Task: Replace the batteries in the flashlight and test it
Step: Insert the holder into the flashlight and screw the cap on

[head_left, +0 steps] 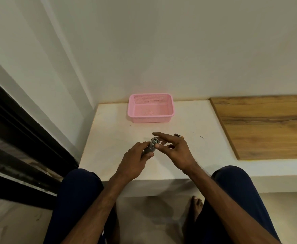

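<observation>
Head view, flashlight [151,147] in left grip [135,162], right thumb [159,146] touching

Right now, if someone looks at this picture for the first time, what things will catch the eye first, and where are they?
The bright pink basket stands out first, at the back of the white table near the wall. Next come the two hands in the middle: the left hand holds a grey flashlight, and the right hand touches its open end. A single battery lies on the table just behind the right hand.
</observation>
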